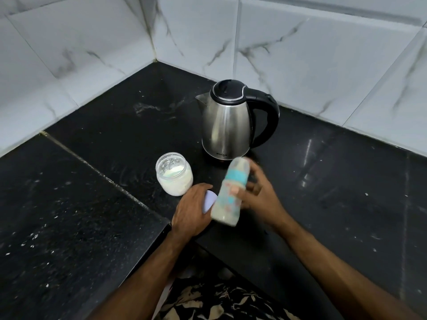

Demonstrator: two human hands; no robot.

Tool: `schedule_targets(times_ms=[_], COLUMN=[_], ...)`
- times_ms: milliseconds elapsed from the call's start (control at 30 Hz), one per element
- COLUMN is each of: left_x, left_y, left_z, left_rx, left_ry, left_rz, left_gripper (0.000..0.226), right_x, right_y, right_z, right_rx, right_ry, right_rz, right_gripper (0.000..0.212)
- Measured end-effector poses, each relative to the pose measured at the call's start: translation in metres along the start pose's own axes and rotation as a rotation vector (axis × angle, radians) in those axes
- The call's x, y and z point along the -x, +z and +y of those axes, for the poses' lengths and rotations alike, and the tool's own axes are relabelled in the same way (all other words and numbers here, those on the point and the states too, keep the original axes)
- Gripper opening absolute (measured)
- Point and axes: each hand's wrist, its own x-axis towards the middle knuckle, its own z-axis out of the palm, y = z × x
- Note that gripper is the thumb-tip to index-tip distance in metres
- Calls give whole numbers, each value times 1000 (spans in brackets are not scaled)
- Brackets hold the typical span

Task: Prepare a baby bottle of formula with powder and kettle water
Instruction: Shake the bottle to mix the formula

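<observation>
- Baby bottle (227, 192) sits at picture centre, lifted off the desk (92, 204), tilted with its cap end toward 12 o'clock; motion-blurred, so likely mid-shake.
- Bottle: clear plastic cylinder, printed pattern, teal collar ring, domed cap on; milky white inside, so the mix looks far along.
- Handling guess: light, rigid, smooth plastic, could be slippery if wet; best held round the mid-body below the collar; cap seal could leak under shaking.
- Right hand (256, 192) grasps the bottle at mid-body, thumb across the front, fingers wrapped behind.
- Left hand (193, 209) at 9 o'clock of the bottle, just beside it, palm down over a pale lilac lid (209, 200) on the desk; fingers curl over the lid's edge, looks like it holds it.
- Powder jar (174, 173) at 10 o'clock of the bottle, near, upright, open; clear round plastic, white powder inside, something pale in the powder, too blurred to name.
- Kettle (231, 121) at 12 o'clock, behind the bottle; brushed steel body, black lid and loop handle at 3 o'clock side, spout at 9 o'clock, lid down.
- Desk is black polished stone, speckled, white powder smears; L-shaped corner.
- Wall tiles (300, 54) white, grey marble veins, glossy.
- Patterned fabric (219, 303) at 6 o'clock, below the desk edge.
</observation>
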Motion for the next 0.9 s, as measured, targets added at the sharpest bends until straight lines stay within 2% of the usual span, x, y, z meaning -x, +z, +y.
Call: schedule_targets(times_ms=[67,200,300,567,900], left_x=[-2,2,4,4,3], left_y=[0,-1,-3,-4,-4], left_z=[-2,4,9,10,10], left_rx=[20,-26,-48,-40,-60], left_ry=[-19,39,33,31,27], left_rz=[-19,65,98,89,81], left_gripper=[63,53,54,53,54], right_x=[2,-23,-46,-67,-70], right_y=[-1,-9,-21,-43,-48], right_z=[9,-8,-24,-11,5], right_rx=[167,279,354,540,592], right_ry=[-11,-121,-223,-229,-214], right_rz=[-143,6,47,25,42], right_gripper=[82,99,103,100,98])
